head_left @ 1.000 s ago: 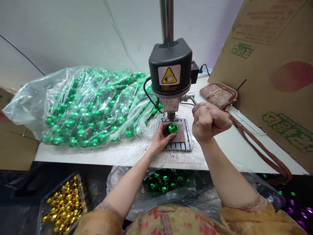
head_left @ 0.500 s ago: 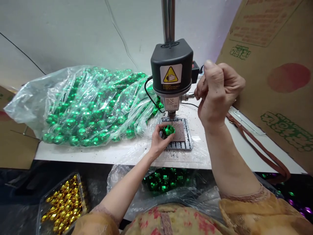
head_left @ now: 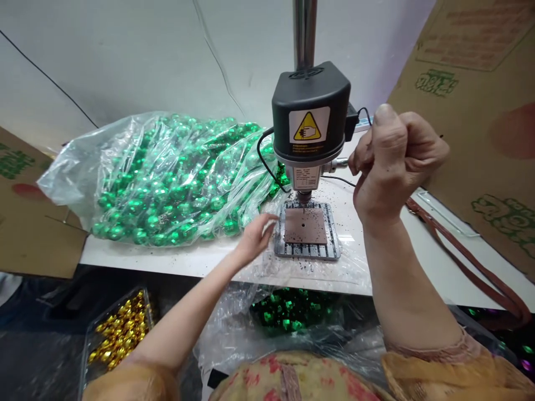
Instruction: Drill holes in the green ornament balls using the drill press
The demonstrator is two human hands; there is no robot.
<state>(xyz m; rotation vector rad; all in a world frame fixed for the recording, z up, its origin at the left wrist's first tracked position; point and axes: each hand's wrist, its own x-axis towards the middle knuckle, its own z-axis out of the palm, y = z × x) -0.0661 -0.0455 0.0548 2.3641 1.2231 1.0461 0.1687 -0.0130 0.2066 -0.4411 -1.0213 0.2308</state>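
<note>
My right hand (head_left: 395, 161) is closed around the feed handle (head_left: 340, 163) on the side of a small black drill press (head_left: 311, 114). Below the chuck (head_left: 304, 196), a brown square plate (head_left: 311, 228) with a small hole lies on the slotted metal base (head_left: 280, 245), dotted with dark shavings. My left hand (head_left: 256, 240) is just left of that base, its fingers loosely bent and apart, with no ball visible in them. A big clear bag of shiny green faceted balls (head_left: 167, 189) lies on the table to the left of the press.
Below the table edge, more green faceted balls (head_left: 292, 309) lie in clear plastic. A clear bin (head_left: 83, 356) of gold balls (head_left: 121, 331) stands at lower left. Cardboard boxes (head_left: 472, 150) flank the white table (head_left: 167, 257); a brown strap (head_left: 468, 259) lies at right.
My left hand has moved left off the plate, and the green ball it held under the drill is no longer visible. My right hand stays on the handle. The view has shifted left.
</note>
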